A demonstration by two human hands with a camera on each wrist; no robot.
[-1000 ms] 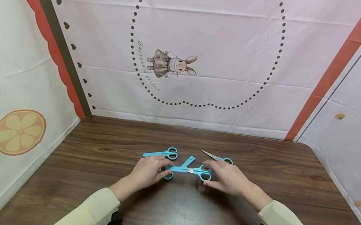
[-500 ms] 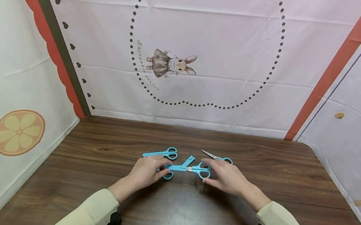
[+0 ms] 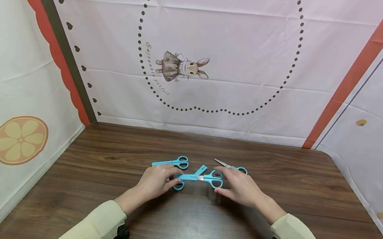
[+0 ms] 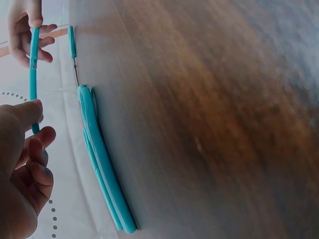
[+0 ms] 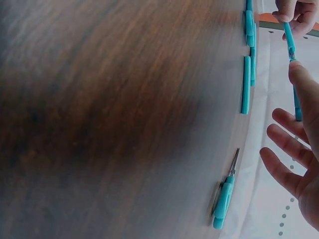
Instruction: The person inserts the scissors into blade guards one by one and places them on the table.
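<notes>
My left hand (image 3: 159, 181) pinches the light-blue blade cover (image 3: 189, 177) between thumb and index finger. Opposite, my right hand (image 3: 241, 187) holds the finger loops of the blue-handled scissors (image 3: 215, 182), its other fingers spread in the right wrist view. The blades lie mostly inside the cover; a short strip of metal shows between cover and handles. Both wrist views show this pair raised above the table. Below it lies a loose blue cover (image 5: 246, 84). Beyond the left hand are covered scissors (image 3: 170, 163), and near the right fingers lie bare-bladed scissors (image 5: 224, 201).
Partly hidden below my left hand, another blue scissors handle (image 3: 179, 186) rests on the brown wood-grain table (image 3: 186, 225). A white printed cloth (image 3: 254, 63) hangs behind the table's far edge and along both sides.
The held scissors and cover have risen slightly and shifted a little left, with the right hand following. A short metal strip stays visible throughout. The scissors on the table have not moved.
</notes>
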